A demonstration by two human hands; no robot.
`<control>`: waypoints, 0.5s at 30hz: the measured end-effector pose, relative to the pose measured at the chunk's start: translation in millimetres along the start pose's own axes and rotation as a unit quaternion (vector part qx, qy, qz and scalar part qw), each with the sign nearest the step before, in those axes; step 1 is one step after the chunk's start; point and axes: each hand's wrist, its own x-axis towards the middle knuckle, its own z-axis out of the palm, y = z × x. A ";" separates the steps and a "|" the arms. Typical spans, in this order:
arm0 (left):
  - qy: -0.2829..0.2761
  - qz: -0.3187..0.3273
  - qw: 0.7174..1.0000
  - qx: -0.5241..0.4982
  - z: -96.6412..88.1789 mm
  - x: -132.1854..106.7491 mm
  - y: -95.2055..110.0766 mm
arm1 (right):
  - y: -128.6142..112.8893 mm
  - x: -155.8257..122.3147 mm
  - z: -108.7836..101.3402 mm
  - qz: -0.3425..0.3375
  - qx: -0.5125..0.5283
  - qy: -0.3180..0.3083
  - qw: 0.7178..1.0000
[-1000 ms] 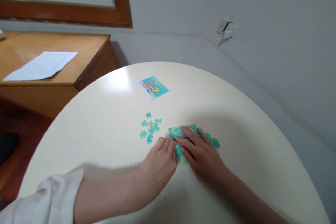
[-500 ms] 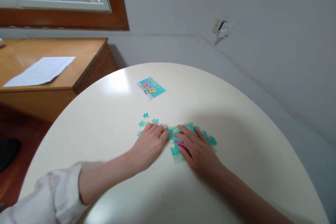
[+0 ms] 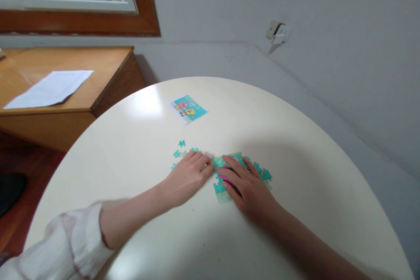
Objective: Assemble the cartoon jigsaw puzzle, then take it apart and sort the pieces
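A partly joined teal jigsaw puzzle (image 3: 221, 192) lies on the round cream table (image 3: 295, 148). My right hand (image 3: 249, 186) rests flat on it, fingers stretched out over the pieces. My left hand (image 3: 187, 177) lies just to its left, fingers extended over several loose teal pieces (image 3: 179, 148), fingertips touching the puzzle's left edge. Most of the loose pieces are hidden under that hand. Neither hand grips anything that I can see.
A small picture card (image 3: 187, 109) showing the puzzle image lies farther back on the table. A wooden desk (image 3: 108, 70) with a white sheet of paper (image 3: 49, 87) stands at the left under a window. Grey walls close the right side.
My left hand has moved forward from the puzzle's near-left corner onto the loose pieces and spread its fingers. My right hand has stayed on the puzzle.
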 end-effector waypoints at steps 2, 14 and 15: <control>0.000 0.024 1.000 0.012 -1.6 0.2 0.1 | 0.1 -0.3 0.7 0.000 0.000 0.001 1.000; 0.048 0.085 0.994 0.042 -0.7 -0.1 1.7 | -1.2 -0.6 1.4 -0.003 0.021 0.019 1.000; 0.047 0.086 0.994 0.040 -0.7 -0.3 1.7 | -1.1 -0.6 1.5 -0.002 0.024 0.017 1.000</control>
